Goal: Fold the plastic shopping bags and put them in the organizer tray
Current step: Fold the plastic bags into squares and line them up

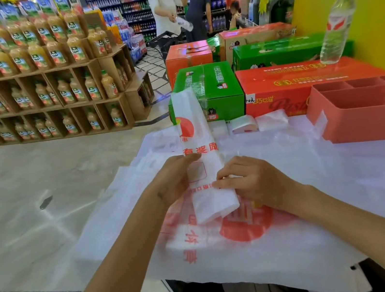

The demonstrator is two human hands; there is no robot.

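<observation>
**Both hands on a half-folded bag, tray waiting at the far right**

The organizer tray (369, 113), coral pink with several open compartments, sits at the far right edge of the table (370, 179). Well to the tray's left and nearer the camera, a white plastic bag (199, 144) with red print is folded into a long narrow strip, its far end lifted up. The left hand (173, 177) lies along the strip's left side with fingers nearly straight, pressing it. The right hand (250, 179) has its fingers curled, pinching the strip's folded near end. Under both hands, more flat bags (247, 233) are spread out. Just left of the tray, 2 small folded bags (258, 122) lie side by side. Behind the tray stand orange and green cartons (290, 81), with a water bottle (336, 24) upright on 1.
</observation>
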